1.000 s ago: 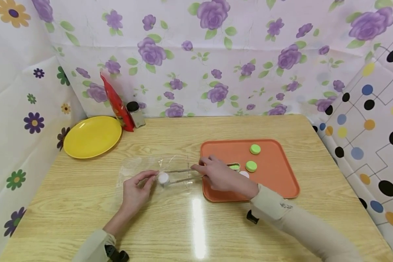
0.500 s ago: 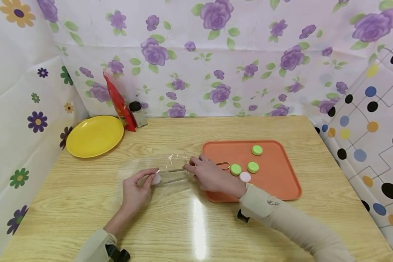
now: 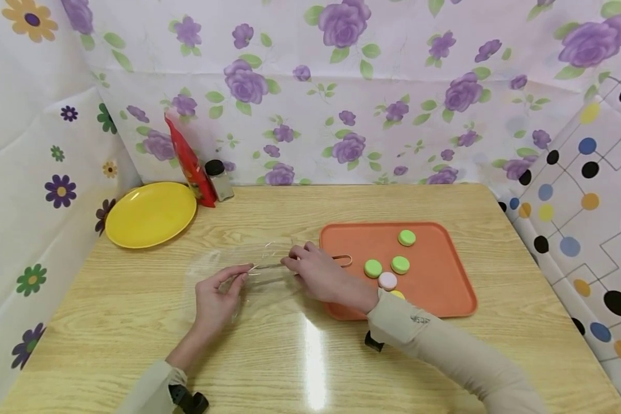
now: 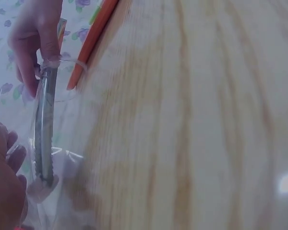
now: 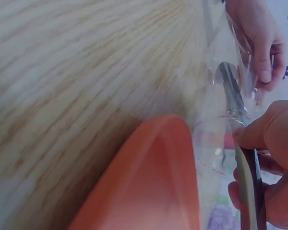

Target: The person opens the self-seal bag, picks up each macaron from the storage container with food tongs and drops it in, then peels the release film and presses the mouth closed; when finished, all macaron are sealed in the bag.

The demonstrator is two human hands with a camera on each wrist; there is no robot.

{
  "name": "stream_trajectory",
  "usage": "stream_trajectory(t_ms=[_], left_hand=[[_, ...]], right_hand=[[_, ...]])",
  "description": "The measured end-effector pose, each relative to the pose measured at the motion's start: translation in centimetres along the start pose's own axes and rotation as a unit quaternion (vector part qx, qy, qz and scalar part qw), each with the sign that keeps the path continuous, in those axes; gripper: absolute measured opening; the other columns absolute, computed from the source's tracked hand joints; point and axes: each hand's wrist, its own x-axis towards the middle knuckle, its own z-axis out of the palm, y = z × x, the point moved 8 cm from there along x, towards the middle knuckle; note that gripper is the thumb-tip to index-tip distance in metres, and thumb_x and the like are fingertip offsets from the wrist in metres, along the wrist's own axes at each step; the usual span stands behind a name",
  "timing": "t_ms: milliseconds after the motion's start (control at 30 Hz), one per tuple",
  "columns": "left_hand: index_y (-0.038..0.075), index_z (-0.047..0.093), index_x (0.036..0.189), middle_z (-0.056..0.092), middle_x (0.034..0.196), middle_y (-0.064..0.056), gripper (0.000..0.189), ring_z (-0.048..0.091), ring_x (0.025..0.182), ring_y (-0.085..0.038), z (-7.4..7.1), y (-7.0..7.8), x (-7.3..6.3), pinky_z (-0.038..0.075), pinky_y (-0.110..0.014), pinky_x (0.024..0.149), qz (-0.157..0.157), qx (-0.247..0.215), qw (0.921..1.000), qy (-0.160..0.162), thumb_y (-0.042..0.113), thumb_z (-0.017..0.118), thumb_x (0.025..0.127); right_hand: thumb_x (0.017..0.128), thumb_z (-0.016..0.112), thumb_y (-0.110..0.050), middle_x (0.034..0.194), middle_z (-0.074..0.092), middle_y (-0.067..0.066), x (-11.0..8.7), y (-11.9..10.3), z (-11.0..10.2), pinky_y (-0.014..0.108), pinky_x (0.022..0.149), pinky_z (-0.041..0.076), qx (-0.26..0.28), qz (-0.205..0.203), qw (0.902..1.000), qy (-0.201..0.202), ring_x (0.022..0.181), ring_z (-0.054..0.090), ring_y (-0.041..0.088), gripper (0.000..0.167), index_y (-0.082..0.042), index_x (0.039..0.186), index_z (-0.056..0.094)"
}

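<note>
Metal tongs are gripped by the right hand, their tips inside a clear bag. The bag's edge is pinched by the left hand beside the orange tray

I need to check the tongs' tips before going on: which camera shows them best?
The left wrist view: the tongs run lengthwise, serrated tips on a pale round piece. The right wrist view shows their tips blurred through the clear bag. In the head view they are thin lines.
</note>
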Motion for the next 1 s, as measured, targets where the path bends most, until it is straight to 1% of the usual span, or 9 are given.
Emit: stream_trajectory(t_ms=[67, 233, 300, 500, 600, 700, 833, 900, 1000], left_hand=[[-0.013, 0.072, 0.092, 0.072, 0.091, -0.026, 0.023, 0.072, 0.086, -0.022, 0.0, 0.1, 0.1, 0.053, -0.014, 0.075, -0.003, -0.005, 1.0, -0.002, -0.029, 0.068, 0.077], [-0.013, 0.072, 0.092, 0.071, 0.09, -0.027, 0.021, 0.07, 0.088, -0.01, -0.1, 0.2, 0.3, 0.053, -0.014, 0.076, 0.0, -0.011, 0.9999, 0.002, -0.028, 0.067, 0.077], [-0.013, 0.072, 0.091, 0.071, 0.09, -0.027, 0.02, 0.07, 0.09, -0.009, -0.1, 0.2, 0.3, 0.053, -0.015, 0.08, -0.004, -0.014, 0.9999, 0.005, -0.028, 0.068, 0.078], [-0.011, 0.072, 0.092, 0.071, 0.092, -0.027, 0.02, 0.072, 0.09, -0.023, 0.1, -0.2, 0.3, 0.056, -0.021, 0.082, -0.031, -0.031, 0.999, -0.001, -0.026, 0.067, 0.08], [-0.011, 0.072, 0.092, 0.072, 0.092, -0.026, 0.02, 0.072, 0.089, -0.026, -0.2, -0.5, 0.2, 0.055, -0.018, 0.078, -0.03, -0.02, 0.9993, 0.004, -0.026, 0.068, 0.079], [-0.013, 0.071, 0.091, 0.071, 0.091, -0.027, 0.02, 0.072, 0.088, -0.025, -0.4, -1.1, 0.0, 0.054, -0.016, 0.078, -0.021, -0.01, 0.9996, 0.013, -0.028, 0.068, 0.078], [-0.011, 0.072, 0.092, 0.072, 0.092, -0.025, 0.022, 0.072, 0.089, -0.022, -0.5, -2.0, -0.2, 0.052, -0.016, 0.084, -0.022, -0.006, 0.9996, 0.016, -0.028, 0.067, 0.078], [-0.01, 0.072, 0.092, 0.072, 0.092, -0.025, 0.023, 0.071, 0.088, -0.023, -0.6, -2.0, -0.2, 0.052, -0.016, 0.085, -0.025, -0.005, 0.9995, 0.016, -0.029, 0.065, 0.079], [-0.011, 0.071, 0.091, 0.071, 0.091, -0.027, 0.024, 0.071, 0.086, -0.026, -0.8, -1.1, 0.0, 0.051, -0.014, 0.083, -0.025, 0.003, 0.9996, 0.015, -0.03, 0.063, 0.078]], right_hand=[[0.094, 0.07, -0.006, 0.116, 0.062, 0.009, 0.2, -0.1, -0.1, 0.036, 0.078, 0.049, 0.001, -0.002, 1.0, 0.007, 0.096, 0.055, 0.028, 0.034, -0.006, 0.127, 0.066], [0.095, 0.069, -0.008, 0.115, 0.063, 0.009, 0.6, -0.2, -0.2, 0.035, 0.079, 0.049, 0.017, -0.001, 0.9996, 0.022, 0.095, 0.055, 0.027, 0.03, -0.006, 0.124, 0.067], [0.095, 0.069, -0.009, 0.115, 0.062, 0.009, 0.8, -0.2, -0.1, 0.035, 0.079, 0.049, 0.022, 0.003, 0.9994, 0.026, 0.095, 0.055, 0.027, 0.03, -0.006, 0.124, 0.066], [0.095, 0.069, -0.01, 0.115, 0.061, 0.009, 1.1, -0.4, 0.0, 0.035, 0.082, 0.049, 0.027, 0.007, 0.9993, 0.023, 0.096, 0.054, 0.027, 0.032, -0.006, 0.127, 0.064], [0.095, 0.069, -0.01, 0.114, 0.061, 0.009, 0.5, -0.1, -0.2, 0.035, 0.079, 0.049, 0.019, 0.015, 0.9996, 0.017, 0.095, 0.053, 0.027, 0.033, -0.006, 0.128, 0.064], [0.094, 0.071, -0.008, 0.113, 0.06, 0.009, -0.9, 0.6, -0.6, 0.035, 0.078, 0.048, 0.018, 0.02, 0.9994, 0.02, 0.094, 0.053, 0.027, 0.034, -0.005, 0.126, 0.064], [0.09, 0.071, -0.002, 0.111, 0.061, 0.011, -4.1, 2.0, -1.8, 0.036, 0.077, 0.049, 0.044, 0.027, 0.9972, 0.054, 0.093, 0.053, 0.028, 0.031, -0.003, 0.121, 0.066], [0.089, 0.071, -0.001, 0.111, 0.061, 0.01, -6.1, 3.0, -2.6, 0.037, 0.075, 0.051, 0.06, 0.039, 0.9947, 0.075, 0.095, 0.054, 0.029, 0.032, -0.003, 0.12, 0.067], [0.087, 0.074, 0.001, 0.111, 0.061, 0.012, -9.6, 4.6, -3.8, 0.041, 0.075, 0.054, 0.073, 0.061, 0.9902, 0.102, 0.098, 0.056, 0.031, 0.036, -0.001, 0.122, 0.066]])
